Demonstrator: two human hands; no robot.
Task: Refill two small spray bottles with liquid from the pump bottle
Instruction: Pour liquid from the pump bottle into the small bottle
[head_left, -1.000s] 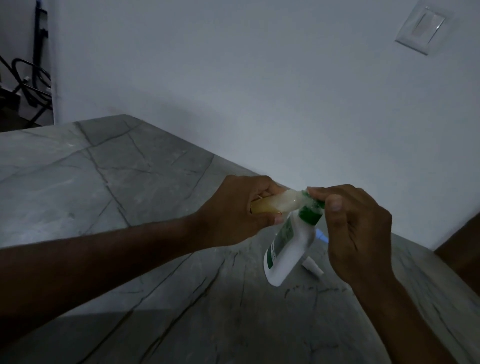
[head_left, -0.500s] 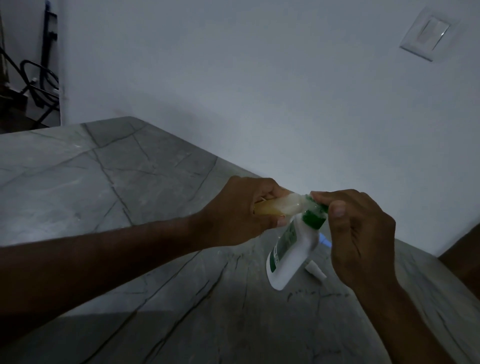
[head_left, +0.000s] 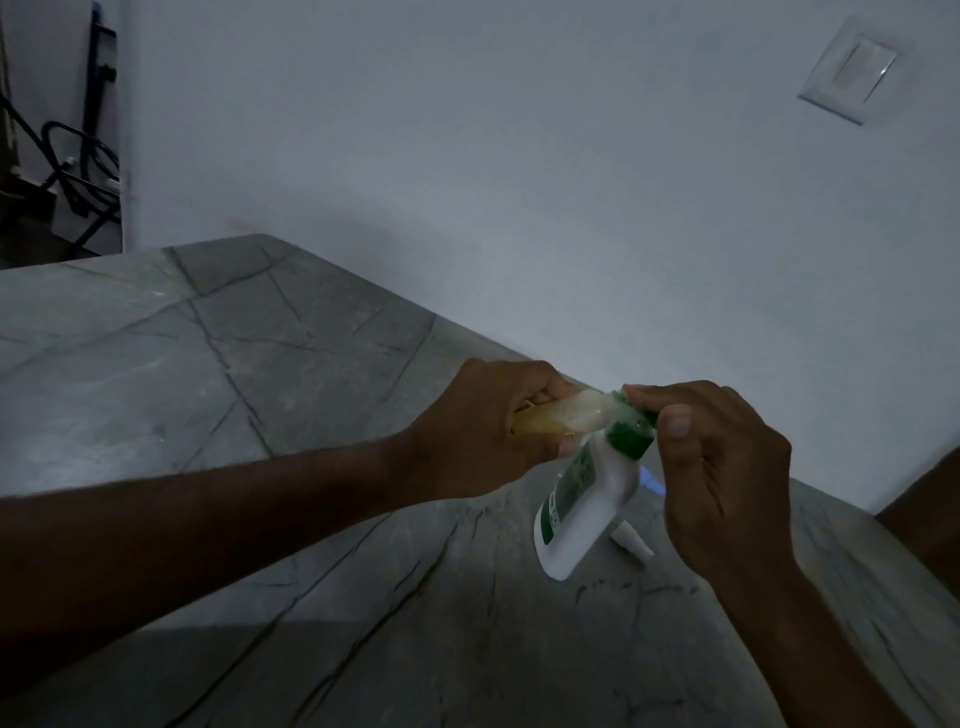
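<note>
My left hand (head_left: 483, 426) grips a small translucent spray bottle (head_left: 566, 418) holding yellowish liquid, lying nearly horizontal with its open mouth pointing right. My right hand (head_left: 727, 478) holds the green pump head (head_left: 629, 435) of a white pump bottle (head_left: 582, 509) with a green label, fingers and thumb pinched on it. The pump's nozzle meets the small bottle's mouth. The white bottle hangs tilted above the grey stone counter (head_left: 260, 389). A small white spray cap (head_left: 631, 540) lies on the counter behind the bottle. A second spray bottle is not visible.
A pale blue object (head_left: 652, 480) peeks out behind my right hand on the counter. A white wall with a switch plate (head_left: 847, 75) runs along the counter's far edge. Dark cables and a stand (head_left: 67, 171) sit beyond the counter's left end.
Both hands and the two bottles hold nearly the same pose; the view has shifted slightly. The small bottle stays pressed to the pump nozzle.
</note>
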